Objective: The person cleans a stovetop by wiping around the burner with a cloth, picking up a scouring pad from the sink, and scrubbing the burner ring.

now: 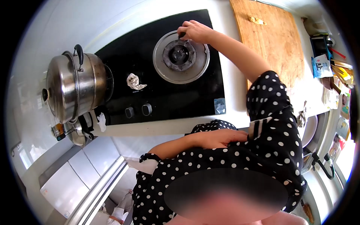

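Note:
My right hand (193,30) reaches over the black gas cooktop (135,108) to the back rim of the round burner (159,65). Its fingers are bent down around a small dark thing (182,35), mostly covered by the hand, so I cannot make out what it is. Against the front of the dotted clothing lies my left hand (221,138), flat with fingers stretched toward the right sleeve and nothing visible in it. A crumpled white tissue (134,81) sits on the glass left of the burner. Two knobs (146,109) are at the cooktop's front.
A large steel steamer pot (80,82) stands on the left side of the cooktop, with a smaller pan (77,133) below it. At the right is a wooden cutting board (277,45) with a yellowish piece (257,20) on it. A blue-and-white packet (321,66) stands further right.

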The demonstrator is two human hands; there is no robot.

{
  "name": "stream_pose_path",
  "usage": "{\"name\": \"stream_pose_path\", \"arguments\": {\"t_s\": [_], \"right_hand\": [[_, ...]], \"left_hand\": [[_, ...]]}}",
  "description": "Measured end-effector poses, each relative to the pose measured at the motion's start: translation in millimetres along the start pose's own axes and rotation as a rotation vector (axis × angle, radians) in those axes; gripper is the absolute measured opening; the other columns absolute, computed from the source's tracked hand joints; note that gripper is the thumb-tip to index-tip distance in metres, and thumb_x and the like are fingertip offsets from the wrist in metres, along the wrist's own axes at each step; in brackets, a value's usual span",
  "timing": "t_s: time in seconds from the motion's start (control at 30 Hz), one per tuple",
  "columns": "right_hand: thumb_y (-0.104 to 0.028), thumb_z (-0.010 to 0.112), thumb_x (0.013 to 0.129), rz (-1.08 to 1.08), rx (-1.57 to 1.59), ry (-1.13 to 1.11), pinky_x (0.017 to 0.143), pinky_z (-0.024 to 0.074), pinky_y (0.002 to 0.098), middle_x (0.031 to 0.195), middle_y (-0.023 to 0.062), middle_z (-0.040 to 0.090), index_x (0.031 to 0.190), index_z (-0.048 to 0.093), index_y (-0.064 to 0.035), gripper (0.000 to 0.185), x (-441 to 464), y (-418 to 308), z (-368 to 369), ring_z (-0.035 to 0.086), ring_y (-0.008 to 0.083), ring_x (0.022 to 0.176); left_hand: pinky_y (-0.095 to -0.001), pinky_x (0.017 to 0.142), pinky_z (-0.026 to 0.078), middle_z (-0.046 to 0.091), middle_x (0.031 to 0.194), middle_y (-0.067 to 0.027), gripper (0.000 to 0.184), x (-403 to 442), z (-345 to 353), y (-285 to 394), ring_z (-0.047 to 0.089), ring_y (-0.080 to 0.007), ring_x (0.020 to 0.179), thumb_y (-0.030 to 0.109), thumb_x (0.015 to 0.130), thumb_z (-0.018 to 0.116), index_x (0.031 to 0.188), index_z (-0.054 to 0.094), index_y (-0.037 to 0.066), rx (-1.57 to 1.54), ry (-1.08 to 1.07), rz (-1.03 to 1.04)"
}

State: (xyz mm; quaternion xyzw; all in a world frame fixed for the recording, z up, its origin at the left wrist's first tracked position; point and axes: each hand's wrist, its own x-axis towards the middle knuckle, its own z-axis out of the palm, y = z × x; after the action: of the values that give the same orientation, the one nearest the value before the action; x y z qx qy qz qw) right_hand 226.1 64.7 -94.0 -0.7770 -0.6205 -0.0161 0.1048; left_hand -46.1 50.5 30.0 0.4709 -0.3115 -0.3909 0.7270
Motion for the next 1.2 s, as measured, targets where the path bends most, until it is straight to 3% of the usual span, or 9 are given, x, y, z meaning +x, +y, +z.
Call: {"name": "stream_pose_path", "arguments": {"t_s": [0.1, 0.2, 0.37, 0.47, 0.63, 0.73, 0.93, 1.07, 1.2], "right_hand": [[-0.011, 0.064, 0.072, 0.051, -0.067, -0.111, 0.093, 0.0379, 0.0300, 0.112, -0.0040, 0.054, 0.098, 0.070, -0.0230, 0.030, -32, -1, -6, 0.046, 0.0173, 0.107], [-0.012, 0.064, 0.072, 0.091, -0.137, -0.120, 0.090, 0.0386, 0.0290, 0.114, -0.0047, 0.052, 0.100, 0.068, -0.0213, 0.030, -28, -5, -12, 0.046, 0.0172, 0.106], [-0.014, 0.061, 0.075, 0.228, -0.285, -0.198, 0.088, 0.0383, 0.0271, 0.117, -0.0060, 0.051, 0.105, 0.065, -0.0143, 0.031, -28, -40, -4, 0.045, 0.0174, 0.108], [-0.014, 0.058, 0.078, 0.180, -0.242, -0.004, 0.081, 0.0391, 0.0265, 0.109, -0.0082, 0.054, 0.095, 0.068, -0.0176, 0.020, -63, -38, 4, 0.046, 0.0155, 0.102], [-0.009, 0.069, 0.066, 0.201, -0.191, -0.134, 0.094, 0.0364, 0.0283, 0.119, -0.0079, 0.053, 0.108, 0.065, -0.0164, 0.043, -26, -31, -13, 0.044, 0.0177, 0.110], [-0.012, 0.067, 0.069, 0.216, -0.152, -0.115, 0.094, 0.0359, 0.0284, 0.120, -0.0084, 0.052, 0.106, 0.066, -0.0174, 0.037, -47, -34, -7, 0.043, 0.0172, 0.110], [-0.012, 0.061, 0.074, 0.105, -0.185, -0.043, 0.082, 0.0406, 0.0285, 0.108, -0.0092, 0.056, 0.094, 0.069, -0.0212, 0.024, -26, -13, -4, 0.047, 0.0160, 0.100], [-0.007, 0.064, 0.071, 0.285, -0.061, -0.166, 0.083, 0.0409, 0.0308, 0.109, -0.0069, 0.056, 0.099, 0.068, -0.0180, 0.030, -25, -27, -16, 0.047, 0.0181, 0.101], [-0.006, 0.064, 0.071, 0.382, 0.105, -0.102, 0.083, 0.0413, 0.0328, 0.109, -0.0065, 0.056, 0.100, 0.068, -0.0157, 0.031, -40, -24, -12, 0.048, 0.0183, 0.101]], "left_hand": [[-0.0350, 0.087, 0.039, 0.050, 0.105, -0.0155, 0.050, -3, 7, 3, 0.051, -0.0285, 0.098, 0.031, 0.081, 0.053, 0.114, 0.045, -0.005, -0.022, 0.020, 0.050], [-0.0370, 0.098, 0.034, 0.044, 0.128, -0.0205, 0.062, -2, 4, 4, 0.045, -0.0321, 0.117, 0.034, 0.081, 0.055, 0.124, 0.040, -0.008, -0.027, -0.124, -0.034], [-0.0382, 0.099, 0.034, 0.043, 0.128, -0.0220, 0.056, -13, 17, 5, 0.044, -0.0338, 0.118, 0.033, 0.082, 0.054, 0.118, 0.045, -0.009, -0.039, -0.115, -0.061], [-0.0382, 0.099, 0.034, 0.043, 0.128, -0.0232, 0.054, -14, 20, 13, 0.043, -0.0340, 0.118, 0.032, 0.082, 0.054, 0.118, 0.046, -0.009, -0.058, -0.165, -0.051], [-0.0343, 0.088, 0.040, 0.052, 0.109, -0.0174, 0.051, -19, 33, 3, 0.052, -0.0277, 0.102, 0.030, 0.080, 0.056, 0.116, 0.048, -0.004, 0.032, -0.069, 0.067], [-0.0347, 0.095, 0.037, 0.050, 0.117, -0.0182, 0.053, -21, 29, 19, 0.047, -0.0251, 0.111, 0.029, 0.083, 0.057, 0.123, 0.043, -0.003, -0.032, -0.084, -0.172], [-0.0336, 0.099, 0.033, 0.048, 0.122, -0.0081, 0.049, 20, 21, -18, 0.046, -0.0164, 0.112, 0.032, 0.093, 0.045, 0.133, 0.032, 0.006, -0.615, 0.803, -0.220], [-0.0331, 0.105, 0.027, 0.040, 0.134, -0.0074, 0.067, 47, -21, -30, 0.037, -0.0185, 0.124, 0.056, 0.090, 0.037, 0.136, 0.029, 0.009, -0.771, 0.916, 0.033], [-0.0360, 0.101, 0.036, 0.053, 0.123, -0.0082, 0.076, 56, -2, -14, 0.049, -0.0201, 0.115, 0.066, 0.083, 0.041, 0.130, 0.042, 0.007, -1.100, 0.523, -0.032]]}}
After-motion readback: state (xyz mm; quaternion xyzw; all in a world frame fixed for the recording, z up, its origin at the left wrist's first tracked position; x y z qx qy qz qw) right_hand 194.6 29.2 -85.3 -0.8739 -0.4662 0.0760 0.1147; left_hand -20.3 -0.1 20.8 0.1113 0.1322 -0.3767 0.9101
